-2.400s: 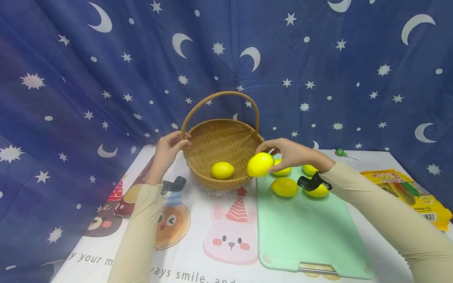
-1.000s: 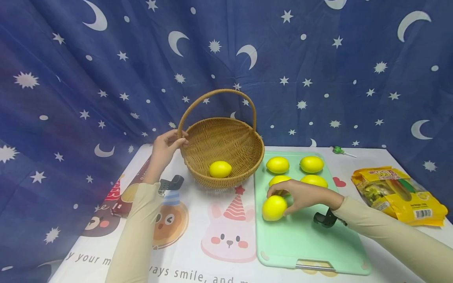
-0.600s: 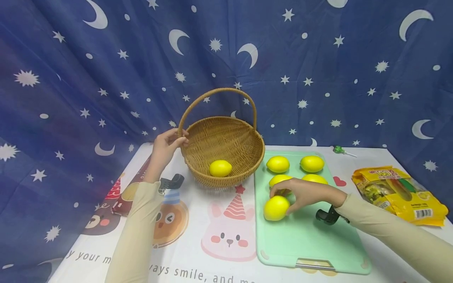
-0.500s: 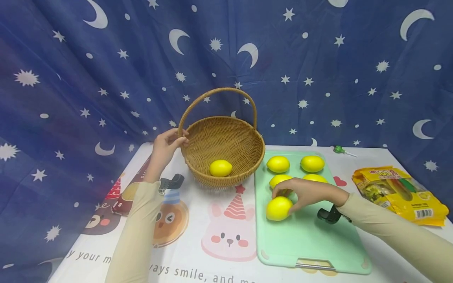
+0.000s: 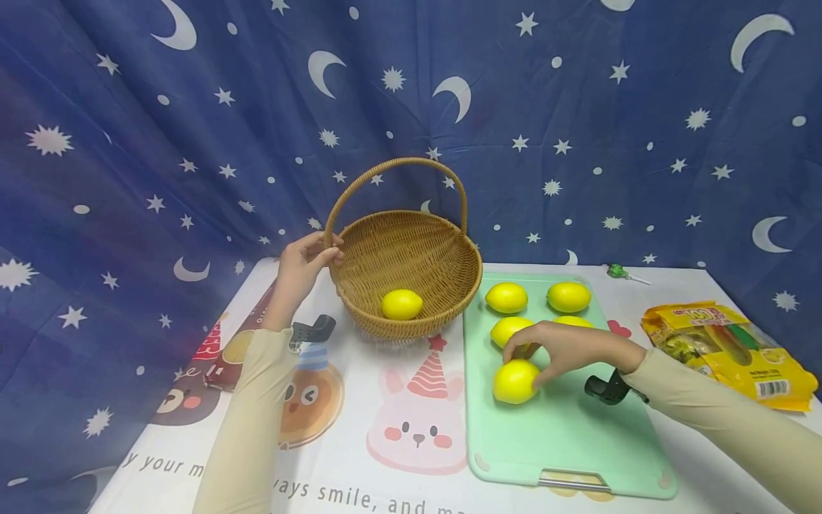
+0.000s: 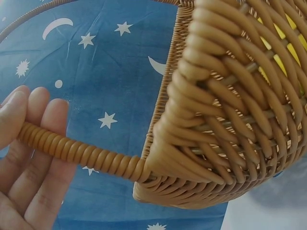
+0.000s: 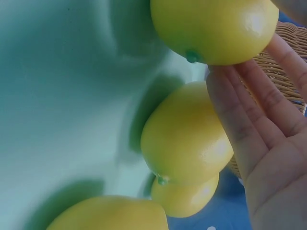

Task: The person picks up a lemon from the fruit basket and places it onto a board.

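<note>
My left hand (image 5: 300, 275) holds the left side of the wicker basket's handle, thumb and fingers around it. In the left wrist view, the fingers (image 6: 38, 167) lie about the wrapped handle (image 6: 86, 155). The brown wicker basket (image 5: 392, 250) has one yellow lemon (image 5: 402, 305) inside. Over the green cutting board (image 5: 546, 442), my right hand (image 5: 571, 348) holds a lemon (image 5: 516, 381) between thumb and fingers; whether it rests on the board I cannot tell. Several other lemons lie behind it, among them a lemon (image 5: 506, 298) and another lemon (image 7: 187, 134) near the fingertips.
A yellow food packet (image 5: 728, 353) lies right of the board, with a green lollipop (image 5: 618, 271) farther back. A brown packet (image 5: 234, 353) lies left, partly behind the left forearm. A blue starry curtain (image 5: 411, 93) hangs behind the white printed cloth (image 5: 327, 471).
My right hand has brought the lemon from beside the basket's right rim down to the board's front part, then slightly to the right. My left hand stays on the handle.
</note>
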Action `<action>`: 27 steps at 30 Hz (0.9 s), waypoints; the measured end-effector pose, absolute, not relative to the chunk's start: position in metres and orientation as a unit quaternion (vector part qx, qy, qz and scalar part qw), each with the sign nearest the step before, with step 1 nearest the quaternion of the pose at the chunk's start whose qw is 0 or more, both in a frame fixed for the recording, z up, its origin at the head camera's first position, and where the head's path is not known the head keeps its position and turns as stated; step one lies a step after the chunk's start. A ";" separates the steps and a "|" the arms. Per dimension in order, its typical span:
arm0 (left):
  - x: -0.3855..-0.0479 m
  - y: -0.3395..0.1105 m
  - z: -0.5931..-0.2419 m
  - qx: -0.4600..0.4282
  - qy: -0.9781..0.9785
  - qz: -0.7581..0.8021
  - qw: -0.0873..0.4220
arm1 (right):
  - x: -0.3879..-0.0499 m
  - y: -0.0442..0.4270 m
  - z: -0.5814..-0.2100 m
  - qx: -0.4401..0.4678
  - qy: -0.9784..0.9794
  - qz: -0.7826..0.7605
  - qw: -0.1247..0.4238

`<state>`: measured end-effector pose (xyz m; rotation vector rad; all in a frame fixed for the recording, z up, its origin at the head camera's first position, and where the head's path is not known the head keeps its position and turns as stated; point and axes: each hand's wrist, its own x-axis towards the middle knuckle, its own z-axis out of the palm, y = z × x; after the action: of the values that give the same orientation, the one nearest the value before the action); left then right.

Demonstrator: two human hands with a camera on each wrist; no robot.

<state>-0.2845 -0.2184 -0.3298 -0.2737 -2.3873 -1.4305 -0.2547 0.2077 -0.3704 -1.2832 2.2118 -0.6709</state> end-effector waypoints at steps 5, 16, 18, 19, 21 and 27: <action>-0.285 -0.218 -0.330 -0.102 -0.836 -0.511 0.172 | -0.255 0.210 -0.368 -0.467 0.813 -0.243 0.249; -0.285 -0.219 -0.331 -0.108 -0.836 -0.508 0.177 | -0.256 0.209 -0.366 -0.472 0.812 -0.245 0.241; -0.286 -0.219 -0.331 -0.109 -0.835 -0.509 0.177 | -0.256 0.209 -0.366 -0.472 0.811 -0.247 0.241; -0.286 -0.219 -0.331 -0.109 -0.835 -0.509 0.177 | -0.257 0.209 -0.365 -0.472 0.811 -0.247 0.241; -0.286 -0.219 -0.332 -0.109 -0.835 -0.510 0.176 | -0.257 0.208 -0.364 -0.472 0.812 -0.245 0.239; -0.286 -0.219 -0.331 -0.109 -0.833 -0.512 0.177 | -0.262 0.205 -0.351 -0.473 0.825 -0.225 0.214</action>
<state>-0.2862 -0.2192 -0.3312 -0.3097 -2.3588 -1.4509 -0.2615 0.2052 -0.3513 -1.3116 2.2879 -0.6241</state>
